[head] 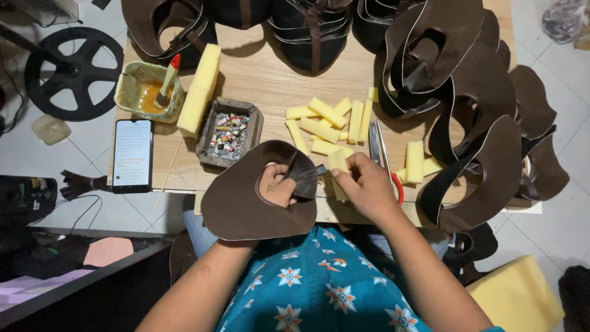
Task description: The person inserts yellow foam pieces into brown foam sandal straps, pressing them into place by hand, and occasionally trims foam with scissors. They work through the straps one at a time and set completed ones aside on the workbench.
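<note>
My left hand (pixel 278 184) reaches through the opening of a curved dark brown leather piece (pixel 239 206) and grips it at the inner edge, over my lap. My right hand (pixel 362 184) pinches a yellow foam strip (pixel 337 161) and holds it against the leather's tab, just right of my left hand. Both hands hover at the near edge of the wooden table (pixel 264 80).
Several yellow foam strips (pixel 326 120) and scissors (pixel 380 147) lie on the table. A stack of brown leather pieces (pixel 473 104) fills the right side. At left are a glue tub with a brush (pixel 147 92), a foam block (pixel 200 92), an ashtray (pixel 228 132) and a phone (pixel 132 154).
</note>
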Demonstrator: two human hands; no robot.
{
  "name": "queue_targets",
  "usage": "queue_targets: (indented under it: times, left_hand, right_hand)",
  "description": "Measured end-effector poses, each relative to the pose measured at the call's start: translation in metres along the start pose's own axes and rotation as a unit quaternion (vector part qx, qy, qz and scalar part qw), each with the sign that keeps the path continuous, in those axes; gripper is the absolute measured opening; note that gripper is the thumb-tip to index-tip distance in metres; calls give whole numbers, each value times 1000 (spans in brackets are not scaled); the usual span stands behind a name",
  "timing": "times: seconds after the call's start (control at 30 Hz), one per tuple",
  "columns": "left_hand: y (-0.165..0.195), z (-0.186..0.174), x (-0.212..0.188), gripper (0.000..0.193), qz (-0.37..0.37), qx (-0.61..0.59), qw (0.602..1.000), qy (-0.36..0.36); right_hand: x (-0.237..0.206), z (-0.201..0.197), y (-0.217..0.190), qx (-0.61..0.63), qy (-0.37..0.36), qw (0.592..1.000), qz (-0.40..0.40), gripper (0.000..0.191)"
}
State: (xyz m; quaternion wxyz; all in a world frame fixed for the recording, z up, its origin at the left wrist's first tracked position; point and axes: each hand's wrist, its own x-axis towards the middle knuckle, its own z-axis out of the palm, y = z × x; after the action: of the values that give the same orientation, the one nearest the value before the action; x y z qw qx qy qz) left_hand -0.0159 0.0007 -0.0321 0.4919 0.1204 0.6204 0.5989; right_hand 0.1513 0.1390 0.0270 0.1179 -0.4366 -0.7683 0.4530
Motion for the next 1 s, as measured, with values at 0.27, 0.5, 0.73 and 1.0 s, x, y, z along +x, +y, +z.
queue_targets:
  times: [0.27, 0.5, 0.73, 1.0]
  left_hand:
    - [-1, 7, 3, 43, 8, 18, 1000, 12]
    - [-8, 3, 5, 45, 16, 24, 1000, -11]
    - [-10, 10, 3, 25, 207, 226, 949, 78]
    - [41, 6, -37, 38, 341, 451, 821, 76]
  right_hand:
    - [8, 22, -5, 123, -82, 989, -2, 29]
    - [20, 46, -14, 4, -16, 999, -29, 31]
    - [20, 55, -30, -199, -10, 975, -96, 21]
    - [22, 48, -36, -197, -42, 977, -75, 22]
